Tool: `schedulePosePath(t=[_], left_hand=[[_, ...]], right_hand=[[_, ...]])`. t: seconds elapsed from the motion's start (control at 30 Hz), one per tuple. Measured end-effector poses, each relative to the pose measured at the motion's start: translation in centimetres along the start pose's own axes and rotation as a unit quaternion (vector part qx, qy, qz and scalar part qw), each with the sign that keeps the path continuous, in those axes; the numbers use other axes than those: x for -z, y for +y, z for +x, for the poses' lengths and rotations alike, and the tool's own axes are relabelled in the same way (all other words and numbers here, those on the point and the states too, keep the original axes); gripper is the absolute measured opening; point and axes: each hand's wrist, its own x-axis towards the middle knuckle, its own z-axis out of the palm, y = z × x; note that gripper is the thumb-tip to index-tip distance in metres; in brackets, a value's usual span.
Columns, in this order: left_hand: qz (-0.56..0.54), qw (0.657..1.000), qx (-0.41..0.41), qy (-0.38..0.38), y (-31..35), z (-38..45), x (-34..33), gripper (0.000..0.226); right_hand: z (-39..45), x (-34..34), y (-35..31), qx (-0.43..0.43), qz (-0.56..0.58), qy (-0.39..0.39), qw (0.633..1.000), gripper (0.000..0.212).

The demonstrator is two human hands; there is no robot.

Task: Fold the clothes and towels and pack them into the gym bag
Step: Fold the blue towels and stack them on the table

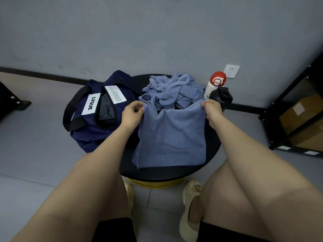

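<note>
Head view, looking down at a round black tabletop (212,145) between the person's knees. Navy gym bag (97,117) lies on the left part of the tabletop, hanging over the edge, zip mouth open; inside only a dark grey lining shows, contents cannot be made out. Bag has black handles and two white labels, one reading "LVQUE", the other's small print too fine to read. Left hand (133,111) pinches the top left corner of a blue towel (170,135), right hand (212,108) pinches the top right corner, fingers curled on the cloth; top edge is lifted and sags between them, lower part lies flat on the tabletop near the front edge. Faint tone-on-tone lettering low on the towel, partly legible as "FITNESS". Crumpled pile of blue cloth (172,89) sits behind the towel at the far side of the tabletop, just right of the bag; separate pieces cannot be told apart. White bottle with red cap (215,84) stands at the far right, a black bottle (222,97) just in front of it, partly hidden by the right hand. Yellow base (157,184) under the tabletop mostly hidden. Black shelf rack (288,105) with cardboard boxes cut off at the right edge.
</note>
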Motion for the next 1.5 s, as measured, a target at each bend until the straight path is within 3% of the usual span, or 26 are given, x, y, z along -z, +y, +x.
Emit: schedulePosePath(t=[0.13, 0.4, 0.63, 0.7, 0.8, 0.87, 1.1, 1.23, 1.3, 1.5], left_hand=[[-0.139, 0.989, -0.008, 0.044, 2.3, -0.6, 1.5, 0.019], [-0.17, 0.98, 0.012, 0.1, 4.6, -1.2, 3.7, 0.016], [-0.195, 0.978, 0.073, -0.005, 5.0, -2.1, 3.6, 0.028], [-0.253, 0.964, 0.081, -0.036, 5.5, -2.3, 3.6, 0.024], [-0.411, 0.901, 0.123, -0.068, 6.3, -2.4, 4.1, 0.017], [-0.458, 0.873, 0.157, -0.063, 6.7, -2.7, 4.5, 0.016], [-0.378, 0.87, 0.299, -0.105, 6.1, -3.6, 5.2, 0.016], [-0.334, 0.885, 0.307, -0.104, 6.0, -3.4, 5.6, 0.007], [-0.345, 0.884, 0.3, -0.096, 6.0, -3.3, 5.8, 0.018], [-0.455, 0.844, 0.276, -0.063, 6.1, -3.3, 6.4, 0.021]], right_hand=[[-1.1, 1.6, -1.5, 0.023, 0.052, 0.041, 0.998, 0.014], [-3.5, 4.4, -3.1, 0.053, 0.141, 0.06, 0.987, 0.02], [-5.2, 5.4, -3.3, -0.027, 0.213, 0.042, 0.976, 0.033], [-5.4, 5.5, -3.1, -0.058, 0.207, 0.03, 0.976, 0.038], [-5.6, 5.6, -2.7, -0.086, 0.211, -0.009, 0.974, 0.04], [-5.6, 5.6, -2.5, -0.096, 0.201, -0.02, 0.975, 0.043], [-5.5, 5.6, -2.9, -0.072, 0.176, 0.0, 0.982, 0.037], [-5.8, 5.4, -3.0, -0.075, 0.171, -0.004, 0.982, 0.04], [-5.9, 5.5, -2.9, -0.07, 0.158, 0.008, 0.985, 0.043], [-6.3, 5.4, -2.9, 0.034, 0.124, 0.0, 0.992, 0.028]])
